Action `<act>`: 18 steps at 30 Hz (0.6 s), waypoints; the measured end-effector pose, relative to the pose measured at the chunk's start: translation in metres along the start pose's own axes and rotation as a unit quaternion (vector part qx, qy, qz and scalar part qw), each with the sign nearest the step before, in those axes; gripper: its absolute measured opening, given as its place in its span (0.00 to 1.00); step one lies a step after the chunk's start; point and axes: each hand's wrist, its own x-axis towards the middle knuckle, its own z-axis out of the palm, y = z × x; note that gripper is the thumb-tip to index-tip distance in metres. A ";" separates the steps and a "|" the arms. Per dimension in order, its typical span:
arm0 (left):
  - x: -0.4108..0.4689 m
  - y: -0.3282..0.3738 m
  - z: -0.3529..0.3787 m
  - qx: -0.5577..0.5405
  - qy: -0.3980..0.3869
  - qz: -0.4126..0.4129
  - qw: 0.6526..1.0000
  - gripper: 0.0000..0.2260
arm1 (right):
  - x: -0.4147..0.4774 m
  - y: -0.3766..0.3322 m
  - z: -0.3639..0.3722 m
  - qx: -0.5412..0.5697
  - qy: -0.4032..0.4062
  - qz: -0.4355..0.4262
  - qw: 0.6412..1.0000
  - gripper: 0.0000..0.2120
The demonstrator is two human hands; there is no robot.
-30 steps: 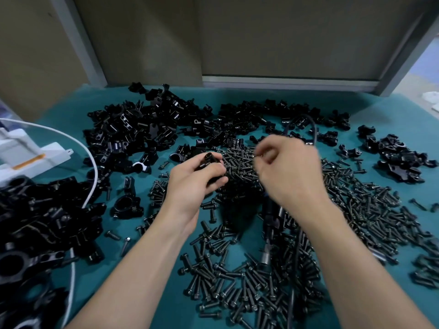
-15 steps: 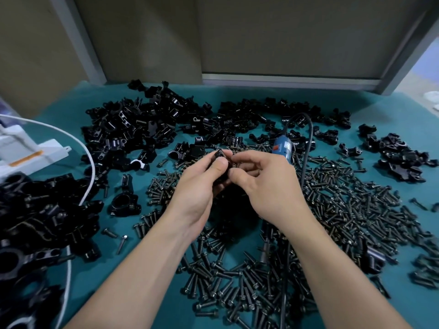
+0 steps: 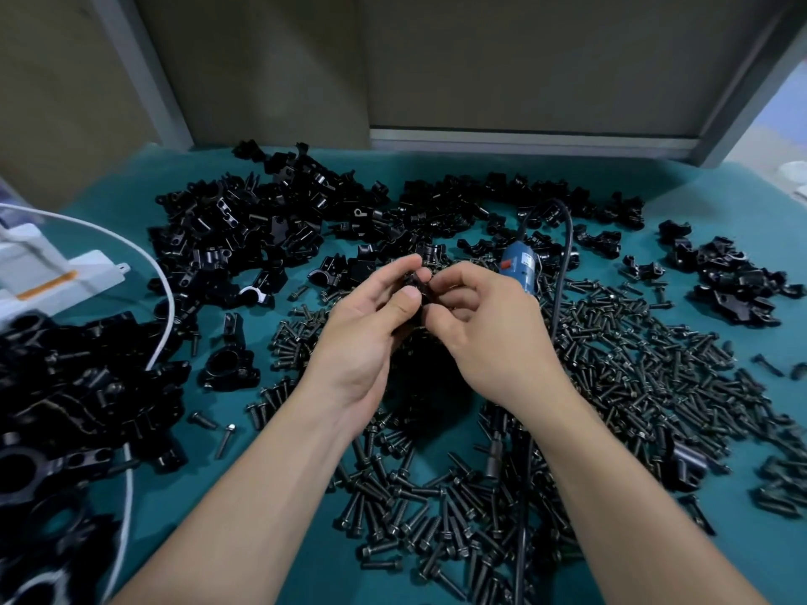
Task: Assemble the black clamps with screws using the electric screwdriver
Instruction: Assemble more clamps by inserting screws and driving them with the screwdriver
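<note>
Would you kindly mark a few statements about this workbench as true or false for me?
1. The left hand and right hand hold one small black clamp between their fingertips. True.
2. The table cover is red. False: it is teal.
3. Loose screws lie spread beneath and right of the hands. True.
4. The white cable runs along the table's right side. False: it curves along the left side.
5. The electric screwdriver shows its blue body just beyond the right hand. True.
</note>
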 end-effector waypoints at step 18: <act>0.007 0.008 -0.012 -0.003 0.070 -0.004 0.998 0.12 | -0.048 -0.061 -0.018 -0.398 -0.386 -0.083 0.828 0.05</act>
